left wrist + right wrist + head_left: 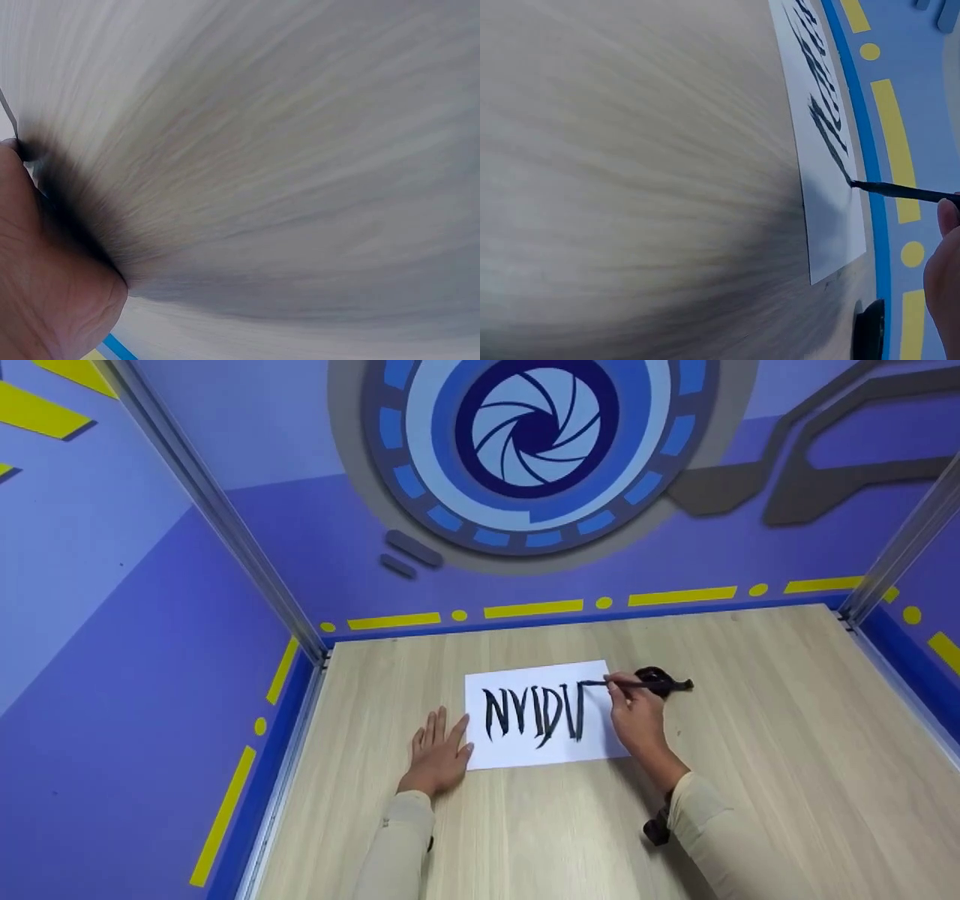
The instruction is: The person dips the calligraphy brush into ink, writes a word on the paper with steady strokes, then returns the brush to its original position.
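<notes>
A white sheet of paper [525,756] lies on the table with large black brushed letters [519,714] that read roughly "NVID", followed by a further stroked shape. My right hand [636,712] pinches a dark brush [600,683]; in the right wrist view the brush [900,190] meets the paper [829,247] at the end of the last stroke. Flat on the table, with fingers spread, my left hand [439,754] rests at the paper's left edge, thumb and forefinger touching it. Only part of the left hand [56,277] shows in the left wrist view.
Behind the right hand sits a small black dish [651,675], partly hidden by hand and brush. The wooden tabletop [540,825] is bounded by a purple back wall [300,540] and side walls with metal corner posts.
</notes>
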`<state>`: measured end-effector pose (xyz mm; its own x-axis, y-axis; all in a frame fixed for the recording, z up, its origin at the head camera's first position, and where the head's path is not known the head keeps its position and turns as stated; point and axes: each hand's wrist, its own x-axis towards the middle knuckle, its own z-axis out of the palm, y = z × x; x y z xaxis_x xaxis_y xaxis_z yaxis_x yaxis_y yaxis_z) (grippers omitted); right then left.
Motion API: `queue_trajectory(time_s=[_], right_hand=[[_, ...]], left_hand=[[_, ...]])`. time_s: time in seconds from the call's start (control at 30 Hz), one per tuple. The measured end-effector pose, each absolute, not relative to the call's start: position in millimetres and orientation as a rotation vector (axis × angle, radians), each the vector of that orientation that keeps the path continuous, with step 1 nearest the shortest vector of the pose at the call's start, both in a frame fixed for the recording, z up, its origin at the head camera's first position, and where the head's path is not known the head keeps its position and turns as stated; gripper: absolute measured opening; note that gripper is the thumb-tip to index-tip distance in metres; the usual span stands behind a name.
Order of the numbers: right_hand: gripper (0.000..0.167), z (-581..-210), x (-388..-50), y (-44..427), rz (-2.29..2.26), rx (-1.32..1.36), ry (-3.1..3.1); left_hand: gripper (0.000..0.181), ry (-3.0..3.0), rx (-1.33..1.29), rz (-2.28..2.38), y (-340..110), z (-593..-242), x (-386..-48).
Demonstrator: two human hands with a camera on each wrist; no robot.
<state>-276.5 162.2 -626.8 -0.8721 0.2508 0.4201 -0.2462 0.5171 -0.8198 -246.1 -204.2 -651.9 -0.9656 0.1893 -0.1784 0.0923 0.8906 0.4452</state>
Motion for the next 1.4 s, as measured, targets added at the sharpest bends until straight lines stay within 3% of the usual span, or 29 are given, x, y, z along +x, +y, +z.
queue_trajectory(time_s=[0.27,0.53,1.03,1.4], right_hand=[[0.014,-634,-279,164,1.012,0.342,-2.229],[0.011,-627,-277,167,0.913,0.453,-2.288],[0.009,-608,-272,172,1.016,0.3,-2.497],[0.016,-597,-271,177,1.039,0.251,-2.623]], left_hand=[[0.061,2.859,0.218,0.632,-206,-663,-249],[0.06,2.86,0.215,0.633,-207,-663,-250],[0.059,2.844,0.215,0.593,-204,-646,-243],[0.06,2.852,0.225,0.655,-205,-653,-245]])
